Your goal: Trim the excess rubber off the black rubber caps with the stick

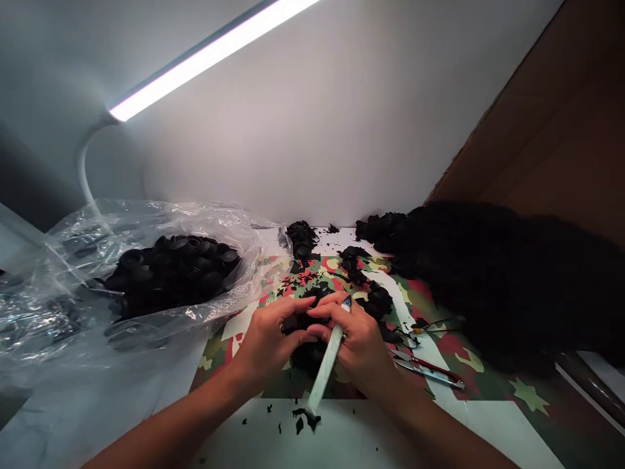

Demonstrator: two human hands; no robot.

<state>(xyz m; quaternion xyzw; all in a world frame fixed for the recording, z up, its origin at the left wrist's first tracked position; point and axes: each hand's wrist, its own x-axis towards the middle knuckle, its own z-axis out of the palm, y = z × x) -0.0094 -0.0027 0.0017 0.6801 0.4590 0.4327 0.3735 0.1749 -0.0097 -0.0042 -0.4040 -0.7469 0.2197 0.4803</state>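
My left hand [269, 333] curves its thumb and fingers around a black rubber part [295, 322], mostly hidden by the fingers. Close against it, my right hand [359, 339] is closed on a long, pale, stick-like tool [325, 372]. One end of this tool is dark blue and pokes up above the fingers; the other slants down toward me. My fingertips nearly meet over the rubber part. Beneath and behind them lie more black rubber pieces [308, 357] on a camouflage-patterned sheet [219, 365].
At left, a clear plastic bag [161, 215] holds many black rubber parts [180, 264]. A large black heap [493, 280] fills the right, before a cardboard panel [547, 124]. Tweezers-like metal tools [430, 371] lie right of my hand. Black scraps [307, 420] litter the front. A lamp [209, 62] hangs above.
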